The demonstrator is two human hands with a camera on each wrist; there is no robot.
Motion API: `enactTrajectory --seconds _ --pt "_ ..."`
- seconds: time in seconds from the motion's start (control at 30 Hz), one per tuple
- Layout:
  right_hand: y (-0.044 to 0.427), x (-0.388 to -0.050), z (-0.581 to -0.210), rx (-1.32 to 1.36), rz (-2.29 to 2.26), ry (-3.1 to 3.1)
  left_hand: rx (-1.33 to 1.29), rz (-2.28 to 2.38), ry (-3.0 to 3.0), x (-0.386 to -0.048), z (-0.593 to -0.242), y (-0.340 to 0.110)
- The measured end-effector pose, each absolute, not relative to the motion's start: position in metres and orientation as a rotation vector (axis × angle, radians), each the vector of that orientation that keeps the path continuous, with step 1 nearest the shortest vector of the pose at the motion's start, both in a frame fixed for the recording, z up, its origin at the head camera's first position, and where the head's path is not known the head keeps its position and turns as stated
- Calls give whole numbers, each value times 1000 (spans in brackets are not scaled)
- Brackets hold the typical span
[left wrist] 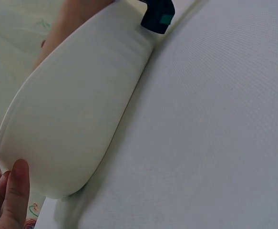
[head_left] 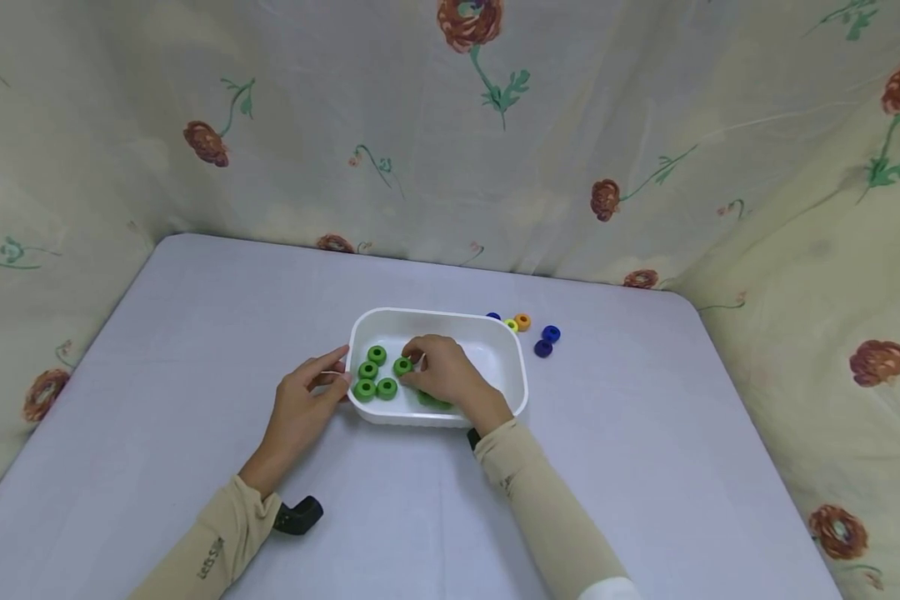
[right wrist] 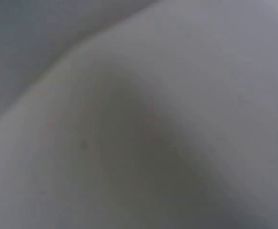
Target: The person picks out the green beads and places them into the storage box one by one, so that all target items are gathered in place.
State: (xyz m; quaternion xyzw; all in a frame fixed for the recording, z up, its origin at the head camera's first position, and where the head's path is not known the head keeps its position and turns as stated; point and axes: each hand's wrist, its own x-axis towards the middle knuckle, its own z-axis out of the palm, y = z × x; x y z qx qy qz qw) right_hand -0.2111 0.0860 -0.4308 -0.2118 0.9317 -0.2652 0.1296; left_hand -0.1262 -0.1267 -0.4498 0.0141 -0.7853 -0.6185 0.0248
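A white rectangular tray [head_left: 450,419] stands in the middle of the table, several round green beads [head_left: 368,369] with dark center holes grouped at its left end. My left hand [head_left: 300,412] holds that end, thumb and fingers at the rim. The left wrist view shows the thumb against the outer wall of the tray [left wrist: 77,105]. Reaching over the near rim, my right hand [head_left: 446,371] pinches one green bead [head_left: 402,367] inside the tray. More green [head_left: 431,401] shows partly hidden under that hand. The right wrist view is only a pale blur.
Behind the tray's far right corner lie an orange bead [head_left: 522,322], a yellow bead [head_left: 511,325] and a partly hidden blue bead [head_left: 493,317]. Two blue beads [head_left: 551,333] sit further right. A flowered curtain [head_left: 420,167] surrounds the white-covered table [head_left: 682,467].
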Motion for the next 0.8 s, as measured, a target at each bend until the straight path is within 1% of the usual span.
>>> enactTrajectory --seconds 0.5,0.63,0.8 --pt "80 -207 -427 -712 -742 2739 52 -1907 -2433 -127 -451 -124" --pt "88 -201 -420 -671 -810 2784 45 -1866 -2464 -128 -450 -126" --pt "112 -194 -408 -617 -948 2897 76 -1700 -2620 -127 -441 -140"
